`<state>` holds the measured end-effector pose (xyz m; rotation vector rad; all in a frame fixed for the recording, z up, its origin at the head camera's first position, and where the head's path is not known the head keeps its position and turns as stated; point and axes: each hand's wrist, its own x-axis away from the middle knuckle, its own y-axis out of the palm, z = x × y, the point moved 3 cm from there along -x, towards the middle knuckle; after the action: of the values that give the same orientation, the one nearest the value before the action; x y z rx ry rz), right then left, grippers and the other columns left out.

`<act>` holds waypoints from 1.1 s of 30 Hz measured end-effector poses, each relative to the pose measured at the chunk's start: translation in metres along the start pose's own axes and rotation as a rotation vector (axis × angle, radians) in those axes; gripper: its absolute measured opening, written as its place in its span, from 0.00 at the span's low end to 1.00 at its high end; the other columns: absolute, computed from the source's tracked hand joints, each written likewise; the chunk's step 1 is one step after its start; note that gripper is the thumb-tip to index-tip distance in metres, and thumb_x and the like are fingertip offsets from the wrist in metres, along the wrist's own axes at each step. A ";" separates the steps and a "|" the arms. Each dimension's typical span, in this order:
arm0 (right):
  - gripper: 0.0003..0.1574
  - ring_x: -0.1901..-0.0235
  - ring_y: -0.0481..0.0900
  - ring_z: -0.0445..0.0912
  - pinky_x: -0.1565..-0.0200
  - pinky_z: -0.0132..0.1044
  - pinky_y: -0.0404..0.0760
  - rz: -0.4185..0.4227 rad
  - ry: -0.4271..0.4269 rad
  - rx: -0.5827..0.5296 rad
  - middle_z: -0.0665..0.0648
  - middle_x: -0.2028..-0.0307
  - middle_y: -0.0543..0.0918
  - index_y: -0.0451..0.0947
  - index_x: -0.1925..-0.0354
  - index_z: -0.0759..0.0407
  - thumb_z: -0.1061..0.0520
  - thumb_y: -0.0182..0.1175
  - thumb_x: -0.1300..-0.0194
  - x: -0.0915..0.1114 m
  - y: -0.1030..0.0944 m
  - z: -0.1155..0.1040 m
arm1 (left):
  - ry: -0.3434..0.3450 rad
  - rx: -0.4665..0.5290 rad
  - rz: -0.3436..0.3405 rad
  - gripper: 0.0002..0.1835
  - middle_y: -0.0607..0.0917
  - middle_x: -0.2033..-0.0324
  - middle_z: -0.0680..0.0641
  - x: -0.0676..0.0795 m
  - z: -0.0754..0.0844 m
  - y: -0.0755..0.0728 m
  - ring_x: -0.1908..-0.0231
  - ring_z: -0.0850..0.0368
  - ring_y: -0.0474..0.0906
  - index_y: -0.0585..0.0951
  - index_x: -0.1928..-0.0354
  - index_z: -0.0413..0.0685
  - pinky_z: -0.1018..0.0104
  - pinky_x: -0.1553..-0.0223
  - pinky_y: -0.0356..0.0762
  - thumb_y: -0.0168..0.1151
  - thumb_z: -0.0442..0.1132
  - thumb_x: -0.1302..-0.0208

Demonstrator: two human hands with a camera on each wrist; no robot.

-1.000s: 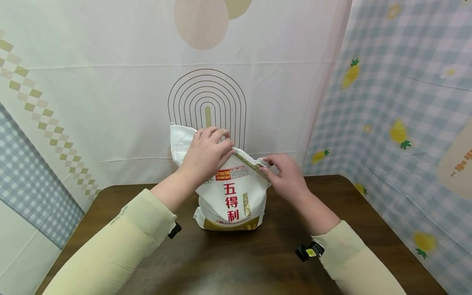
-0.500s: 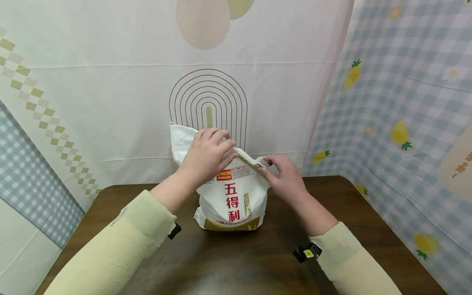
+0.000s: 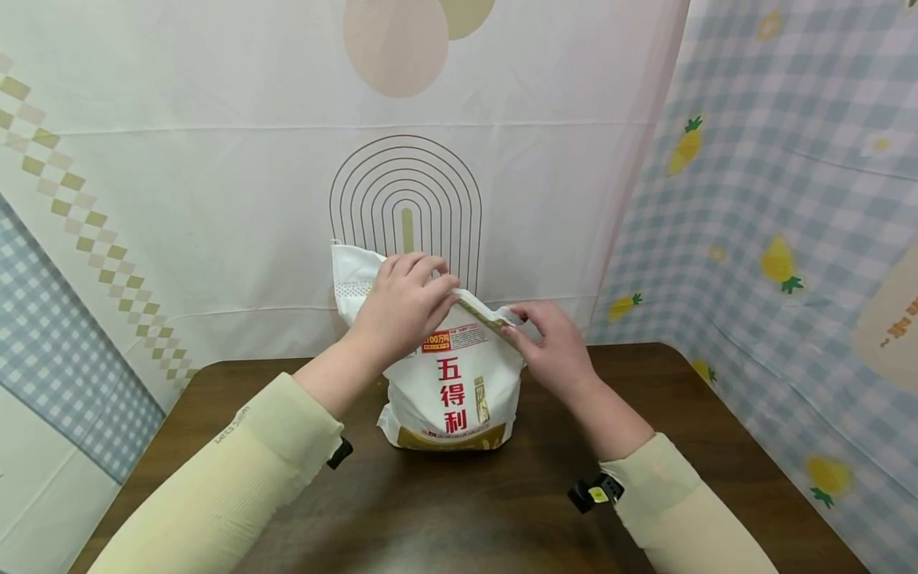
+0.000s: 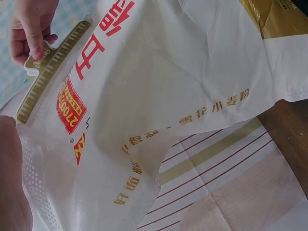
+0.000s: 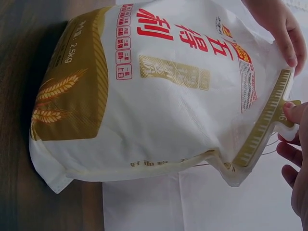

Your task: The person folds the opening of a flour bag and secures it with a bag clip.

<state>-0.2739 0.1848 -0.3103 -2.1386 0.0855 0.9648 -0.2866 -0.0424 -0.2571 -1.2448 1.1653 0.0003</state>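
A white flour bag (image 3: 430, 399) with red lettering and a gold base stands upright on the table, its top slanting down to the right. Across the right part of its mouth lies a long, toothed gold bag clip (image 5: 262, 122). My right hand (image 3: 555, 343) pinches the clip's tab between thumb and fingers, as the right wrist view shows. With fingers bent over the top edge, my left hand (image 3: 405, 299) grips the bag near the clip's other end. The bag's upper left corner sticks up behind that hand. Its far side is hidden.
The dark wooden table (image 3: 459, 510) has rounded far corners. Behind it hangs a pale printed cloth (image 3: 215, 223), and a blue checked cloth (image 3: 717, 239) hangs along the right. Both forearms reach in over the table, a small black camera at each cuff.
My right forearm has shifted very slightly left. Both hands keep their hold, and the bag and clip stay nearly in place.
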 end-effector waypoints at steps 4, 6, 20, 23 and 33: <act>0.18 0.55 0.78 0.52 0.50 0.51 0.76 0.001 0.000 -0.011 0.58 0.58 0.84 0.82 0.51 0.61 0.57 0.69 0.38 0.000 0.001 0.000 | -0.008 0.006 0.003 0.12 0.80 0.46 0.46 0.001 0.000 -0.001 0.41 0.45 0.71 0.84 0.50 0.53 0.48 0.38 0.63 0.58 0.47 0.29; 0.18 0.55 0.78 0.51 0.50 0.50 0.76 0.008 -0.002 -0.017 0.58 0.57 0.84 0.83 0.51 0.61 0.57 0.69 0.38 0.000 0.001 0.000 | -0.008 0.006 0.005 0.12 0.80 0.46 0.46 0.001 0.000 -0.001 0.41 0.45 0.71 0.84 0.50 0.53 0.48 0.38 0.63 0.58 0.47 0.29; 0.18 0.56 0.77 0.51 0.53 0.49 0.75 0.050 0.006 -0.042 0.57 0.58 0.82 0.82 0.50 0.60 0.57 0.70 0.38 0.003 0.003 0.001 | 0.015 -0.012 0.008 0.13 0.80 0.46 0.46 0.001 0.000 0.000 0.41 0.46 0.71 0.83 0.48 0.53 0.49 0.39 0.64 0.59 0.47 0.29; 0.18 0.56 0.77 0.51 0.53 0.49 0.75 0.057 0.000 -0.050 0.58 0.58 0.83 0.82 0.50 0.60 0.58 0.70 0.39 0.003 0.004 0.001 | 0.018 -0.015 0.006 0.13 0.80 0.46 0.46 0.001 -0.001 0.001 0.41 0.46 0.71 0.83 0.48 0.53 0.49 0.39 0.64 0.59 0.47 0.29; 0.18 0.56 0.79 0.53 0.52 0.50 0.76 0.071 -0.012 -0.042 0.59 0.58 0.84 0.83 0.52 0.60 0.58 0.71 0.41 0.004 0.007 0.002 | 0.027 -0.001 0.018 0.13 0.80 0.46 0.45 0.003 0.000 -0.001 0.42 0.45 0.71 0.84 0.49 0.52 0.49 0.39 0.64 0.59 0.47 0.29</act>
<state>-0.2743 0.1822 -0.3179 -2.1804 0.1376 1.0284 -0.2851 -0.0441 -0.2585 -1.2379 1.1997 -0.0024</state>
